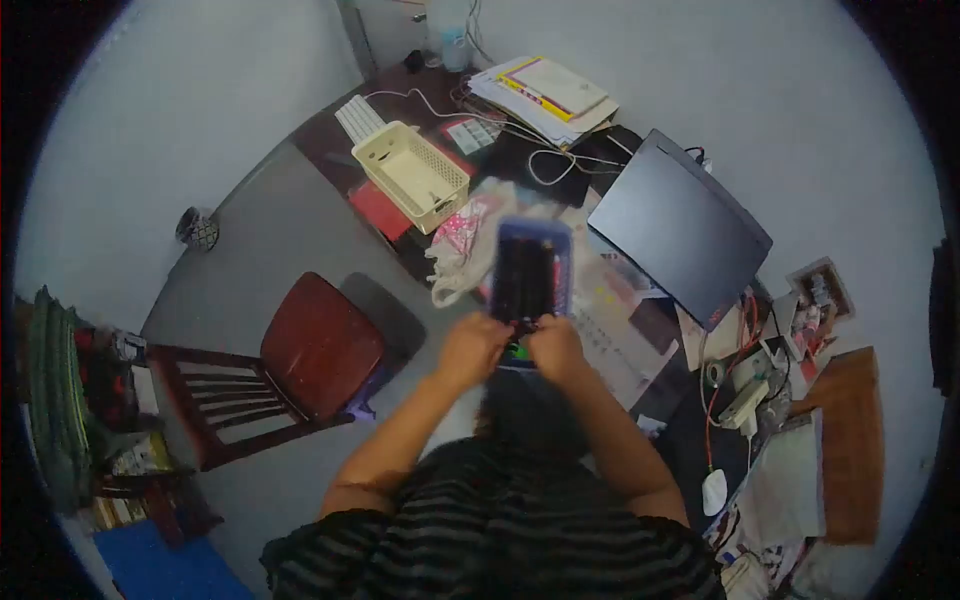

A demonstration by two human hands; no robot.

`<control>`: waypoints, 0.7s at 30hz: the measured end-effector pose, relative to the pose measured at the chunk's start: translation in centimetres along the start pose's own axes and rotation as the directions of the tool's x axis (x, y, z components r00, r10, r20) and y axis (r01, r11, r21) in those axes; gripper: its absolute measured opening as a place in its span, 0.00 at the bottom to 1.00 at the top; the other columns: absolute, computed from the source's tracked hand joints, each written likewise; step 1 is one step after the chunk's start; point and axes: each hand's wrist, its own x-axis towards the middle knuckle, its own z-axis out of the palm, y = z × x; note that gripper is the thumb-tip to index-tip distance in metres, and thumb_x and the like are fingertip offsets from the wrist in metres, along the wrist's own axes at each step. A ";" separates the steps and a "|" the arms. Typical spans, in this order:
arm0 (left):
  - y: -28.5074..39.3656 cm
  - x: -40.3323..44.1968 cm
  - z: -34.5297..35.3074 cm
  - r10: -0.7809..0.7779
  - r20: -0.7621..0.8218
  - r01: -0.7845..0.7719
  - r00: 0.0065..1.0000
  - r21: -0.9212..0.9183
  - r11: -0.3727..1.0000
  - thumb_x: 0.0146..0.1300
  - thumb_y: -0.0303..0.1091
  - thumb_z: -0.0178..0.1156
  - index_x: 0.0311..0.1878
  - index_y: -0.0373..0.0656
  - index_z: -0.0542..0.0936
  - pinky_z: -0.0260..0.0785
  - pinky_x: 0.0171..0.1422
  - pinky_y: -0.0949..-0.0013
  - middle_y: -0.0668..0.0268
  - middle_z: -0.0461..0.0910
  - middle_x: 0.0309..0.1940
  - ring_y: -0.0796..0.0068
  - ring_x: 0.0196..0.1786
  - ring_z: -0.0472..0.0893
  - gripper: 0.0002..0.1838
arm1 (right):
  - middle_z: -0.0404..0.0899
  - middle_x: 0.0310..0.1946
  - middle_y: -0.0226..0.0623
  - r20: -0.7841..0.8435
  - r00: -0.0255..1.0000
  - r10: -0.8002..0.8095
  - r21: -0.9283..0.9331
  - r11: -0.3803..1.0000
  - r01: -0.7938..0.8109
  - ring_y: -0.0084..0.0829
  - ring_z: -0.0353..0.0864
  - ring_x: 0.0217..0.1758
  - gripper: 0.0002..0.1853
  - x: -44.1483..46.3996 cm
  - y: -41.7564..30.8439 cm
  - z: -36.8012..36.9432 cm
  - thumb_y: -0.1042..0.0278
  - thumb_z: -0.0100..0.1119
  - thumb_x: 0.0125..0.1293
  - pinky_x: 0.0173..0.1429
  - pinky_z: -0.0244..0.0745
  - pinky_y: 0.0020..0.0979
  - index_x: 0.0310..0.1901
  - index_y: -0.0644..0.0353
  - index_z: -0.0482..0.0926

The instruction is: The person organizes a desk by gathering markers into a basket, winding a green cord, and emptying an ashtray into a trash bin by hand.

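A blue basket (571, 262) is in front of me at the table's near side, blurred, with a dark oblong thing (527, 275) in or over it. My left hand (474, 347) is closed at the near left end of the dark thing. Close beside it, my right hand (554, 346) is closed at the near right end. Both sets of fingertips meet the dark thing's near edge; blur hides what kind of thing it is. Something bright green (518, 351) shows between my hands. A cream cloth bag (462, 255) with a pink pattern lies just left of the blue basket.
A cream plastic basket (415, 175) sits further back on the table, near a white power strip (358, 119). The closed grey laptop (682, 225) lies to the right. Papers (545, 90) are stacked at the back. A wooden chair (320, 345) stands left; cables and clutter (745, 395) lie right.
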 end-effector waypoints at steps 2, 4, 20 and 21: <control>-0.3 -0.1 0.4 0.005 0.141 -0.012 0.990 0.050 0.999 0.47 0.28 0.59 0.36 0.47 0.79 0.63 0.42 0.63 0.62 0.78 0.32 0.62 0.40 0.74 0.10 | 0.74 0.28 0.37 -0.042 0.995 0.095 0.030 0.995 -0.093 0.39 0.73 0.38 0.08 0.3 -0.1 0.3 0.65 0.52 0.50 0.42 0.70 0.36 0.28 0.53 0.81; -0.2 0.1 0.5 0.006 0.268 -0.035 0.963 0.101 0.994 0.47 0.30 0.59 0.34 0.49 0.80 0.61 0.44 0.62 0.65 0.78 0.30 0.65 0.41 0.74 0.09 | 0.74 0.27 0.36 -0.052 0.993 0.105 0.047 0.994 -0.103 0.39 0.73 0.39 0.08 0.5 0.0 0.3 0.65 0.52 0.50 0.42 0.69 0.36 0.26 0.53 0.81; 2.7 3.3 2.9 -0.336 0.428 0.022 0.839 0.592 0.806 0.44 0.35 0.60 0.32 0.48 0.81 0.56 0.52 0.47 0.65 0.79 0.26 0.63 0.38 0.77 0.09 | 0.78 0.33 0.36 0.074 0.983 -0.167 0.155 0.976 0.154 0.34 0.72 0.45 0.09 -1.8 1.9 -1.7 0.62 0.62 0.47 0.50 0.63 0.35 0.29 0.55 0.81; 4.5 3.9 1.6 -0.352 0.398 0.058 0.847 0.589 0.806 0.44 0.36 0.60 0.32 0.49 0.81 0.55 0.54 0.45 0.65 0.79 0.26 0.63 0.39 0.77 0.09 | 0.78 0.32 0.35 -0.053 0.983 -0.175 0.230 0.956 0.183 0.34 0.72 0.44 0.09 -2.6 2.5 -2.2 0.62 0.62 0.47 0.50 0.64 0.35 0.30 0.55 0.81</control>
